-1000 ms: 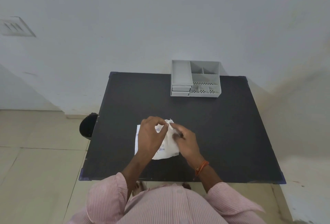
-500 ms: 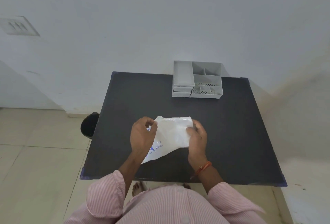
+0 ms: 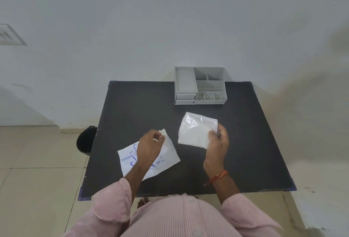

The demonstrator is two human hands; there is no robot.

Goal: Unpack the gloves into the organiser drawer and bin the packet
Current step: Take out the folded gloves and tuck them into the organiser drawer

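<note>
My left hand (image 3: 150,145) pinches the top corner of a flat white packet (image 3: 170,158) printed with blue letters, which hangs low over the black table (image 3: 132,104). My right hand (image 3: 218,142) grips a folded stack of clear plastic gloves (image 3: 194,130), fully out of the packet and held to its right. The grey organiser (image 3: 200,86) stands at the table's far edge, with two small drawers (image 3: 185,99) on its front left, both closed.
A black bin (image 3: 85,141) sits on the tiled floor beside the table's left edge. A white wall rises right behind the table. My pink striped sleeves fill the bottom of the view.
The hands have drawn apart: the right pulled the stack of gloves out of the packet and moved right, while the left kept the packet and moved left.
</note>
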